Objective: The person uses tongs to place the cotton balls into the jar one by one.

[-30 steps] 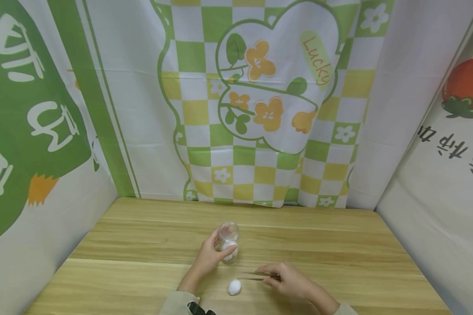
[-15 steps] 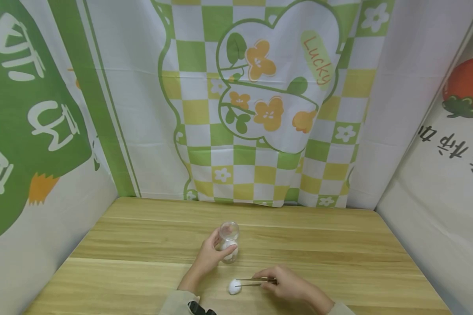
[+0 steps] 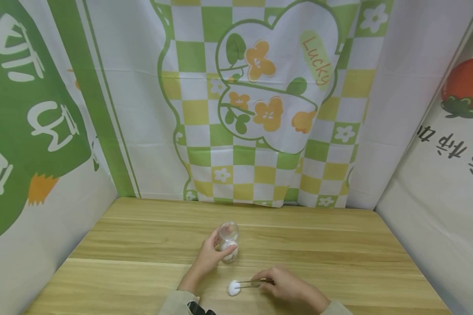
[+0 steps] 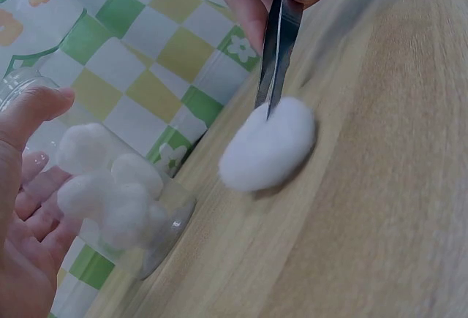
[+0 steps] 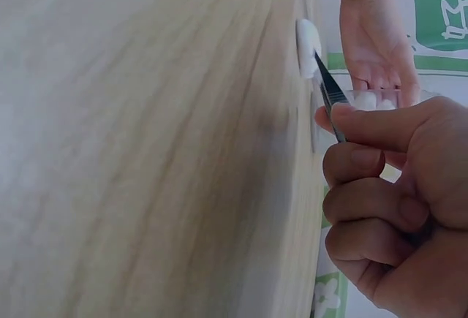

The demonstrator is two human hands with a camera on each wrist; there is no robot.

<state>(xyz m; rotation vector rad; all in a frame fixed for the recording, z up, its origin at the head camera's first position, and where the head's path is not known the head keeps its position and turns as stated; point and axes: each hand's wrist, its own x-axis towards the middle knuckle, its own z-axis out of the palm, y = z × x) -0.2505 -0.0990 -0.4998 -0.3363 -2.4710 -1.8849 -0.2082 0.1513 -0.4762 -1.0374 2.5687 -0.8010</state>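
Note:
A clear jar (image 3: 229, 232) stands upright on the table, several white cotton balls (image 4: 121, 194) inside it. My left hand (image 3: 210, 254) grips the jar round its side, thumb across the front. In my right hand (image 3: 285, 283) I pinch a pair of metal tweezers (image 4: 276, 51) between thumb and fingers. The tweezers' tips touch a loose cotton ball (image 3: 234, 288) that lies on the table in front of the jar. In the left wrist view the tips sink into the top of that cotton ball (image 4: 267, 146).
The wooden table (image 3: 319, 236) reaches back to a checked green and yellow curtain (image 3: 256, 175). Printed cloths hang at the left (image 3: 35, 109) and right sides. A black strap (image 3: 197, 308) sits at the left sleeve.
My right hand has moved slightly left and toward me. The tweezers' tips went from above and beside the loose cotton ball onto it. The left hand and jar have stayed put.

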